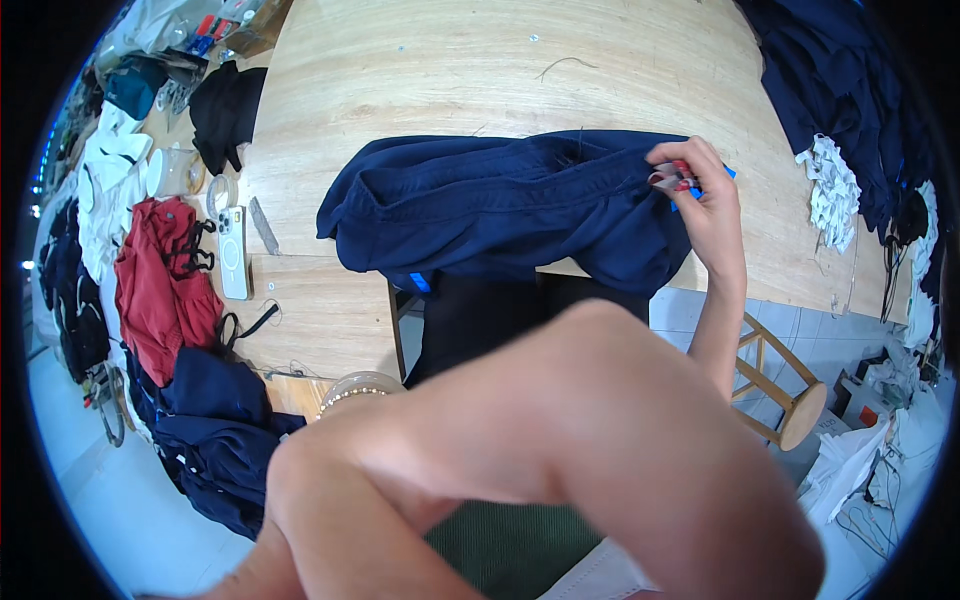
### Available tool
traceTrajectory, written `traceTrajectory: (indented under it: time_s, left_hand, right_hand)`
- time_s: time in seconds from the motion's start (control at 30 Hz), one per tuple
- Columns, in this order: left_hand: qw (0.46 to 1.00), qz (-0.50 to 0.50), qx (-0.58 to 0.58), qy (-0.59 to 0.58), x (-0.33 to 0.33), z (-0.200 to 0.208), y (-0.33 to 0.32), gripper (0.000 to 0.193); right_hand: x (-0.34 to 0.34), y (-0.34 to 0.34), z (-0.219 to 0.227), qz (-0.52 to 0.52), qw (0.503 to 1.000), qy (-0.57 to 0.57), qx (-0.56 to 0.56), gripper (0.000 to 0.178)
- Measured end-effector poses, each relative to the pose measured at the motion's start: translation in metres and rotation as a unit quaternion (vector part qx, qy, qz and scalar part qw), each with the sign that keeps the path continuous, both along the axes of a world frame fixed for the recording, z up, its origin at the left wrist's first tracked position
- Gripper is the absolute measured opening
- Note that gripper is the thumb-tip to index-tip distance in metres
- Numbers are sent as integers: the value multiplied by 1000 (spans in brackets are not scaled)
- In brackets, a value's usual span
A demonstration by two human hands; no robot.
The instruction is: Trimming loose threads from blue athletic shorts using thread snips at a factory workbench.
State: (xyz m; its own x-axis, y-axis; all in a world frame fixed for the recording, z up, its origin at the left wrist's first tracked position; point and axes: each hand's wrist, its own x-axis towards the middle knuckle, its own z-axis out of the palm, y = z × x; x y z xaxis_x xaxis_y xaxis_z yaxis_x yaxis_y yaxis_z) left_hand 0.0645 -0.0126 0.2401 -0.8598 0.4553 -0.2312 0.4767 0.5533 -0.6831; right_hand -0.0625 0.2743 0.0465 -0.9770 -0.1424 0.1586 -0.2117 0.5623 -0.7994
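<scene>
A navy garment (500, 205) with a long stitched band lies bunched across the table, its near side hanging over the edge. At its right end, my right hand (708, 195) rests with the fingers curled in; red and silvery bits show at the fingertips, and I cannot tell whether they are nails or a small tool. Bright blue pieces (420, 283) show at the garment's lower left and by the right hand. Close in front, my left hand or arm (560, 420) fills the lower middle, bent and blurred. Its fingers cannot be made out. A gold beaded bracelet (350, 393) shows behind it.
Left on the wooden table (480, 80) are a white phone (234, 255), a tape roll (222, 192) and a red garment (165, 280). Dark clothes (215, 430) are heaped lower left. Navy cloth (830, 90) and a white bundle (830, 190) lie right, above a wooden stool (790, 400).
</scene>
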Motion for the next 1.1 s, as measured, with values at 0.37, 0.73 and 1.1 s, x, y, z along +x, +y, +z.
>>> traceTrajectory:
  time_s: [0.37,0.73,1.1]
  left_hand:
    - [-322,-137,-872,341,-107,-163,62,15]
    - [-552,-38,-826,102,-127,-236,112,9]
    - [-253,-193,-904,286,-135,-238,86,10]
  right_hand:
    - [-3,5,-25,-2,998,-68,-12,13]
    - [-5,-28,2,35,999,-18,5,11]
    - [-5,4,30,-13,997,-51,53,21]
